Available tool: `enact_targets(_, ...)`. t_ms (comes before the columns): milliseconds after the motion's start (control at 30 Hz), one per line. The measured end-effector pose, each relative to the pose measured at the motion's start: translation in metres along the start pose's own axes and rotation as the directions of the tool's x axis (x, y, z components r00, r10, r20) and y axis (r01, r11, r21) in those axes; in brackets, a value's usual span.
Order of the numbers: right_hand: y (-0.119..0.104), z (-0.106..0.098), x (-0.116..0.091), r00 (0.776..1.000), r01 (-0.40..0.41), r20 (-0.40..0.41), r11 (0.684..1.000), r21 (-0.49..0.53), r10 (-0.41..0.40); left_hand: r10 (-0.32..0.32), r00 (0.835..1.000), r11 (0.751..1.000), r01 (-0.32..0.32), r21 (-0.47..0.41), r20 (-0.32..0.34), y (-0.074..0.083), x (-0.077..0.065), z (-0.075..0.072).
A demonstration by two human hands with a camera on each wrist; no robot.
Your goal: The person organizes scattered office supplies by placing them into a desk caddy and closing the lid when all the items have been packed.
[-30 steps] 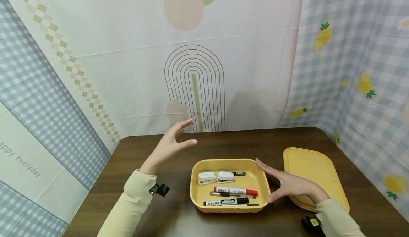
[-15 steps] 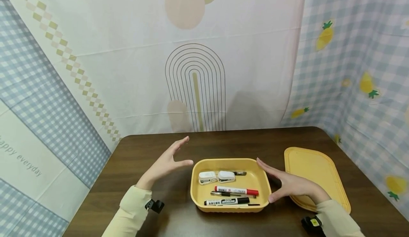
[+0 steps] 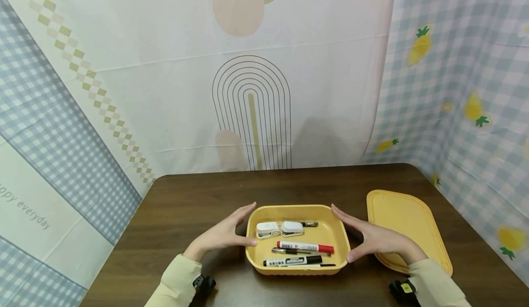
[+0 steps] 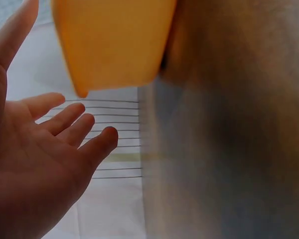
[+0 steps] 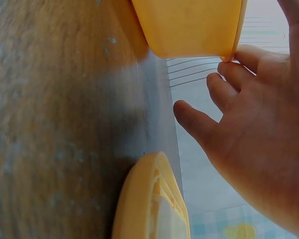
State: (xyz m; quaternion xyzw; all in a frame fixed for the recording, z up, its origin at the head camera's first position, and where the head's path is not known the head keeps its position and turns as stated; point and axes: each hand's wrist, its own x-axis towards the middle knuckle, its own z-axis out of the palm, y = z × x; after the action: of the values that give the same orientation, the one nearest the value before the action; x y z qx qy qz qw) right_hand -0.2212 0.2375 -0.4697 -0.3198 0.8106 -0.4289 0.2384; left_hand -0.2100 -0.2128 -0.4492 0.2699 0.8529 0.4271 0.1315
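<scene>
A yellow plastic box [image 3: 343, 233] without its lid sits on the table in the head view. Inside lie two small white staplers [image 3: 267, 230], a red-capped marker [image 3: 305, 246], a black-capped whiteboard marker [image 3: 292, 261] and several thin pens. My left hand [image 3: 223, 231], thumb and fingers spread, is at the box's left side; the left wrist view shows its fingers [image 4: 102, 142] extended beneath the rim's level. At the right end, my right hand [image 3: 374, 240] spreads thumb and fingers along the rim. One fingertip touches that rim in the right wrist view.
The yellow lid [image 3: 407, 224] lies on the dark wooden table [image 3: 198, 192] right of the box, partly behind my right hand. A patterned cloth [image 3: 173, 91] hangs behind the table, with checked cloth at both sides.
My left hand has come down and closer to the box, from above the table to the box's left edge. The right hand stays at the right rim.
</scene>
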Motion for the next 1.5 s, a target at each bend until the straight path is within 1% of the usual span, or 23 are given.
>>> enact_targets(100,0.000,0.000,0.000,1.000,0.001,-0.002,1.000,0.002,-0.001,0.009,0.999,1.000,-0.010,0.003,0.035,-0.003,0.000,0.003)
enact_targets(267,0.000,-0.001,0.001,1.000,-0.003,-0.002,1.000,-0.013,0.003,0.009,0.998,1.000,-0.008,-0.024,0.061,-0.006,0.000,0.005)
enact_targets(333,0.000,-0.001,0.001,1.000,-0.004,-0.005,1.000,-0.021,0.004,0.005,0.998,0.999,-0.003,-0.036,0.064,-0.007,0.000,0.005)
enact_targets(533,0.000,0.001,0.002,1.000,0.026,-0.009,0.999,-0.041,-0.027,-0.019,0.997,0.997,0.024,-0.069,0.072,-0.011,0.000,0.005)
enact_targets(667,0.001,0.002,0.003,1.000,0.031,0.000,0.999,-0.028,-0.031,-0.034,0.996,0.996,0.041,-0.082,0.079,-0.011,-0.001,0.005)
enact_targets(867,0.001,0.002,0.004,1.000,0.031,-0.004,0.999,-0.023,-0.031,-0.039,0.997,0.996,0.044,-0.073,0.071,-0.012,-0.001,0.004)
enact_targets(1100,-0.002,0.001,0.003,1.000,0.026,-0.011,0.999,-0.035,-0.027,-0.046,0.996,0.993,0.054,-0.104,0.073,-0.012,-0.001,0.004)
enact_targets(1233,-0.002,0.000,0.001,1.000,0.017,-0.024,0.999,-0.043,-0.018,-0.049,0.996,0.991,0.057,-0.118,0.068,-0.011,-0.001,0.005)
enact_targets(1367,-0.002,-0.002,-0.003,0.999,-0.014,-0.051,0.999,-0.050,0.011,-0.062,0.996,0.987,0.071,-0.145,0.068,-0.010,-0.002,0.006)
enact_targets(1500,-0.002,-0.005,-0.008,0.994,-0.018,-0.111,0.998,-0.058,0.011,-0.077,0.994,0.984,0.087,-0.155,0.073,-0.010,-0.003,0.006)
